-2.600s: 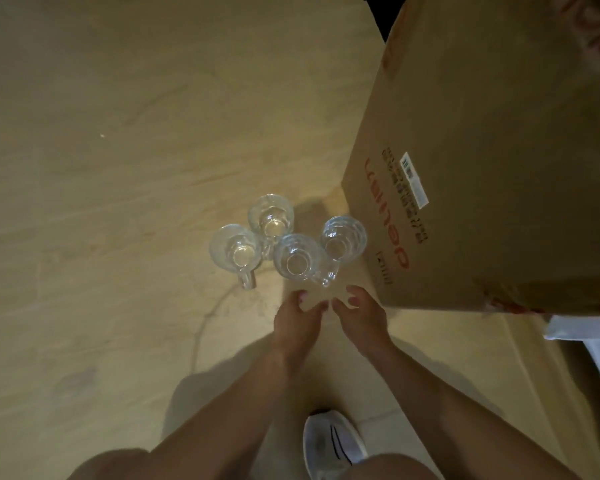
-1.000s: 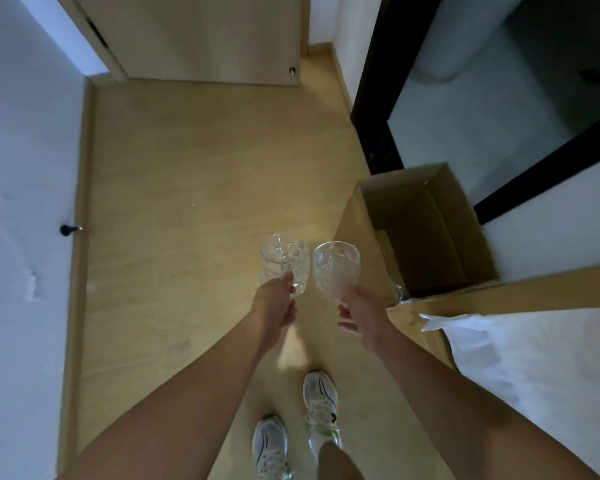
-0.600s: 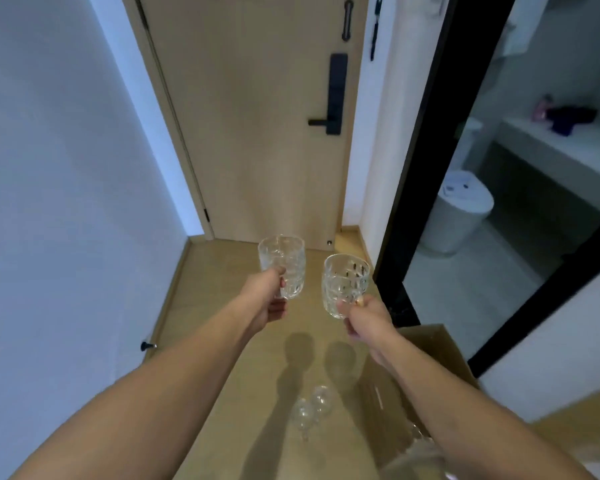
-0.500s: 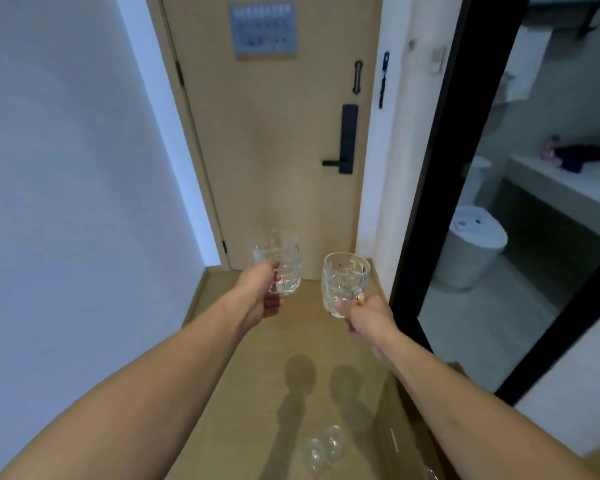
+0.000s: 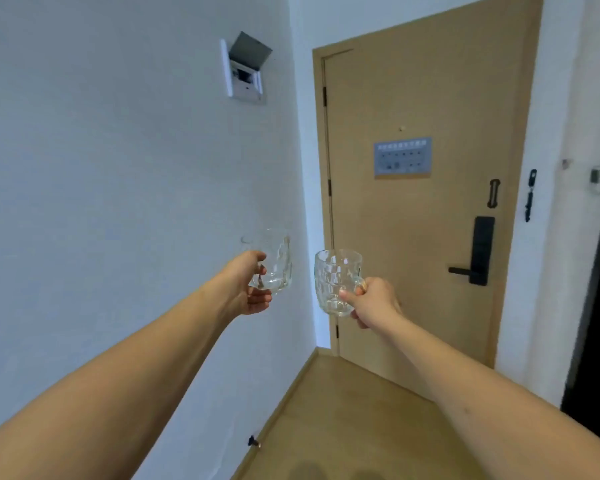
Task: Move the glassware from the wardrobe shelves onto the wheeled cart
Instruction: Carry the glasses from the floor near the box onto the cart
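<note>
Both hands curl tight — left hand gripping one glass mug, right hand another mug (by its handle).

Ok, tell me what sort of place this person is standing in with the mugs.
Probably a hotel room's entry hallway. A wooden door carries a posted notice and an electronic lock, and a small panel box hangs open on the white wall.

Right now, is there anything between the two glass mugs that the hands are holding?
No. In the head view, the left mug and the right mug are apart, with only the white wall behind the gap.
</note>
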Tool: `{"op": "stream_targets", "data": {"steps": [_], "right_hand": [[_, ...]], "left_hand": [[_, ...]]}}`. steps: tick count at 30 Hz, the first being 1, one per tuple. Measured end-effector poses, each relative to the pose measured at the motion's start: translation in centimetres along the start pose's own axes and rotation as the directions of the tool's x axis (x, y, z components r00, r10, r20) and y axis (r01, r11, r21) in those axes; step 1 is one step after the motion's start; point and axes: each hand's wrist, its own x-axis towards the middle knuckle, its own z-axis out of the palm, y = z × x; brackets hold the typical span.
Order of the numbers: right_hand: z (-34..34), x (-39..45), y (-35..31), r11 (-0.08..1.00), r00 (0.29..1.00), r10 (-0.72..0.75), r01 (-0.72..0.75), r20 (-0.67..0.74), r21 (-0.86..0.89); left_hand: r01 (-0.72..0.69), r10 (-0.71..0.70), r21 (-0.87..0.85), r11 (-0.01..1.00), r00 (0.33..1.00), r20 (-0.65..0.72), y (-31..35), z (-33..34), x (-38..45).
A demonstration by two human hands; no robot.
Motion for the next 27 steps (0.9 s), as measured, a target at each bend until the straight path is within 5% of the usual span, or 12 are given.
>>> {"op": "stream_targets", "data": {"steps": [12, 27], "right_hand": [[11.2, -6.6, -7.7, 0.960, 0.876, -0.263, 0.199, 0.404, 0.196], [21.4, -33.1, -18.9, 0.830, 0.465, -0.558, 0.325, 0.687, 0.454]], "left_hand": [[-0.005, -0.075, -0.161, 0.987, 0.870, -0.488, -5.2, -15.0, -11.1], [-0.083, -0.205, -0.276, 0.958, 0.481, -0.853, -15.2, -31.6, -39.0]]}}
